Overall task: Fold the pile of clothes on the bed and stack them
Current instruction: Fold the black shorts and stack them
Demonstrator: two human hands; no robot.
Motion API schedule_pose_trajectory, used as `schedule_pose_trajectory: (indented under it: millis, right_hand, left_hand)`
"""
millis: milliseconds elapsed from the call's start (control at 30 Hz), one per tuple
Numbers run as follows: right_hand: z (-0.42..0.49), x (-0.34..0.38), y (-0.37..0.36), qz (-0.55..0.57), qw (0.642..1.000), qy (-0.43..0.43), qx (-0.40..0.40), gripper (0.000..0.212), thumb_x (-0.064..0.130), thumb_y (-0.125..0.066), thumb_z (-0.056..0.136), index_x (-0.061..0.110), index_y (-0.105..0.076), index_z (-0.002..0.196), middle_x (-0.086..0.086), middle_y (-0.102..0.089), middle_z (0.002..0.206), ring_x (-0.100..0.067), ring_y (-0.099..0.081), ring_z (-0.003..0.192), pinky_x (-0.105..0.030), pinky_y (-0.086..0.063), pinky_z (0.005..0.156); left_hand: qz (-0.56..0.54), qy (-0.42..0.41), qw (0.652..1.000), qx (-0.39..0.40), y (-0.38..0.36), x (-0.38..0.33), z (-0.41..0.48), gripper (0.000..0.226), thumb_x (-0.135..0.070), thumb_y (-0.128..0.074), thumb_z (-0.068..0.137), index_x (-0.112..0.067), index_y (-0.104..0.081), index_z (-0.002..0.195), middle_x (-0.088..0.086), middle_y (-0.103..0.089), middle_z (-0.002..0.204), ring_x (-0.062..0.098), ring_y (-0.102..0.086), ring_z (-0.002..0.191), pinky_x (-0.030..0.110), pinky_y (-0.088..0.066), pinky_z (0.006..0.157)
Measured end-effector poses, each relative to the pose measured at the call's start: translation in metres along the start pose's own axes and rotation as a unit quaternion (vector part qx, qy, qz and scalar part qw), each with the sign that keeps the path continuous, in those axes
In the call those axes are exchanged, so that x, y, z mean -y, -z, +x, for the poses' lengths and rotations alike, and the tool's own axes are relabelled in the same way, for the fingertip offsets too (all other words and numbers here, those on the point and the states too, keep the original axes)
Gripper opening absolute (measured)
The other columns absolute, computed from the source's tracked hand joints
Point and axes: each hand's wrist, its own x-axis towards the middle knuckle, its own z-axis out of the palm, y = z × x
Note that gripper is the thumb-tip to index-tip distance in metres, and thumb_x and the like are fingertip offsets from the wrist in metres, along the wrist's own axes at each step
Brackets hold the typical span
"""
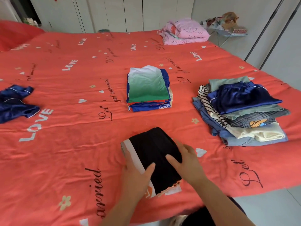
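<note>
The left hand (138, 178) and right hand (185, 160) are clasping the folded black garment (154, 149) by its sides, thumbs on top, near the bed's (65, 144) near edge. Its long axis is pointing at the folded shirt stack (148, 88) mid-bed.

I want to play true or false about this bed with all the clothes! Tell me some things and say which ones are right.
1. The left hand and the right hand are both on the folded black garment. True.
2. The middle stack has a yellow shirt on top. False: a green-and-white shirt is on top.
3. A crumpled navy garment lies unfolded at the left of the bed. True.
4. The folded pink bedding sits right next to the hands. False: it lies at the bed's far corner.
</note>
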Motion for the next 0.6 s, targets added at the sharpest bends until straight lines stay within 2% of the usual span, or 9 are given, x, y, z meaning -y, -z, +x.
schedule_pose_trajectory:
  millis: [67, 133, 200, 267, 400, 467, 533, 600]
  right_hand:
    - [0.004, 0.002, -0.016, -0.005, 0.999, 0.000, 0.037, 0.072, 0.053, -0.058, 0.081, 0.035, -0.028, 0.144, -0.008, -0.030, 0.143, -0.019, -0.032, 0.134, -0.026, -0.026, 0.110]
    - [0.005, 0.003, -0.027, -0.037, 0.997, -0.002, 0.075, 0.078, 0.061, -0.055, 0.077, 0.037, -0.025, 0.144, -0.007, -0.031, 0.142, -0.020, -0.035, 0.132, -0.026, -0.030, 0.107]
    - [0.006, 0.004, -0.030, -0.033, 0.993, -0.010, 0.115, 0.075, 0.049, -0.059, 0.082, 0.037, -0.021, 0.145, -0.006, -0.040, 0.135, -0.018, -0.043, 0.125, -0.020, -0.034, 0.098]
    - [0.008, 0.007, -0.028, 0.001, 0.992, 0.000, 0.130, 0.072, 0.034, -0.062, 0.084, 0.033, -0.024, 0.145, -0.002, -0.048, 0.135, -0.014, -0.049, 0.120, -0.017, -0.037, 0.092]
    - [0.014, 0.018, -0.007, 0.058, 0.996, 0.026, 0.057, 0.067, 0.026, -0.065, 0.082, 0.031, -0.035, 0.141, -0.001, -0.052, 0.130, -0.011, -0.049, 0.119, -0.010, -0.034, 0.091]
    - [0.023, 0.023, 0.018, 0.057, 0.998, 0.037, 0.008, 0.066, 0.027, -0.067, 0.082, 0.034, -0.036, 0.140, -0.002, -0.051, 0.120, -0.012, -0.050, 0.115, -0.008, -0.030, 0.087]
    - [0.036, 0.024, 0.052, 0.043, 0.997, 0.056, -0.041, 0.066, 0.028, -0.068, 0.081, 0.033, -0.038, 0.139, -0.003, -0.051, 0.119, -0.012, -0.049, 0.114, -0.006, -0.027, 0.084]
    - [0.051, 0.023, 0.092, 0.029, 0.993, 0.073, -0.085, 0.066, 0.029, -0.069, 0.081, 0.032, -0.039, 0.139, -0.004, -0.051, 0.120, -0.012, -0.048, 0.113, -0.005, -0.026, 0.085]
  left_hand:
    - [0.030, -0.030, 0.999, 0.024, -0.007, -0.002, -0.004, 0.094, -0.037, -0.064, 0.083, -0.027, 0.004, 0.148, 0.006, -0.010, 0.156, 0.025, -0.021, 0.139, 0.028, -0.022, 0.109]
    - [0.051, -0.045, 0.996, 0.049, -0.007, 0.004, -0.003, 0.086, -0.026, -0.062, 0.086, -0.033, 0.000, 0.145, 0.006, -0.012, 0.155, 0.024, -0.024, 0.136, 0.023, -0.025, 0.105]
    - [0.035, -0.025, 0.997, 0.058, -0.004, 0.010, -0.003, 0.085, -0.017, -0.063, 0.085, -0.032, -0.006, 0.146, 0.007, -0.022, 0.151, 0.022, -0.027, 0.135, 0.022, -0.025, 0.105]
    - [-0.005, -0.015, 0.998, 0.058, 0.001, 0.009, 0.000, 0.081, -0.011, -0.065, 0.084, -0.027, -0.017, 0.147, 0.002, -0.025, 0.151, 0.017, -0.026, 0.137, 0.023, -0.023, 0.107]
    - [-0.042, -0.053, 0.997, 0.046, 0.007, -0.018, 0.006, 0.074, -0.008, -0.066, 0.083, -0.027, -0.028, 0.144, -0.009, -0.032, 0.144, 0.008, -0.036, 0.129, 0.025, -0.030, 0.106]
    - [-0.064, -0.083, 0.993, 0.044, 0.004, -0.046, 0.016, 0.074, -0.006, -0.067, 0.081, -0.026, -0.031, 0.143, -0.008, -0.034, 0.146, 0.013, -0.040, 0.130, 0.036, -0.034, 0.109]
    - [-0.075, -0.121, 0.989, 0.041, -0.007, -0.080, 0.028, 0.075, -0.004, -0.069, 0.080, -0.024, -0.032, 0.143, -0.006, -0.034, 0.147, 0.021, -0.041, 0.131, 0.042, -0.034, 0.109]
    - [-0.078, -0.164, 0.982, 0.047, -0.026, -0.118, 0.041, 0.076, -0.006, -0.069, 0.080, -0.021, -0.031, 0.143, -0.007, -0.029, 0.150, 0.012, -0.035, 0.133, 0.029, -0.031, 0.109]
